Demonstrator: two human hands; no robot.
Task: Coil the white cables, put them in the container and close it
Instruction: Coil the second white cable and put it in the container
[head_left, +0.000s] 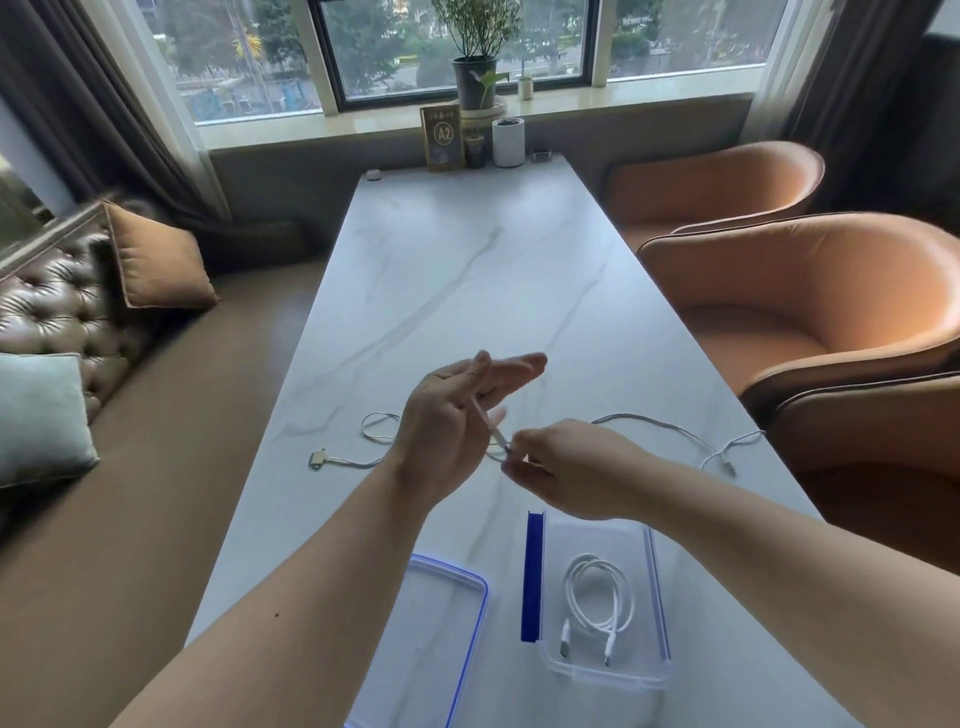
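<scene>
Your right hand fingers pinch the white cable end against your left hand, fingers straight and spread, slack trailing right along the counter.

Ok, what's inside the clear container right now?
The container holds one coiled white cable, both plugs at its near end. The right forearm overlaps its far edge, hiding that strip.

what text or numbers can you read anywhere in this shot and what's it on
"A2", circled, on the framed sign at the far end of the table.
Small characters above it on that sign: too blurred to read.
Container and held white cable: no readable print.
</scene>
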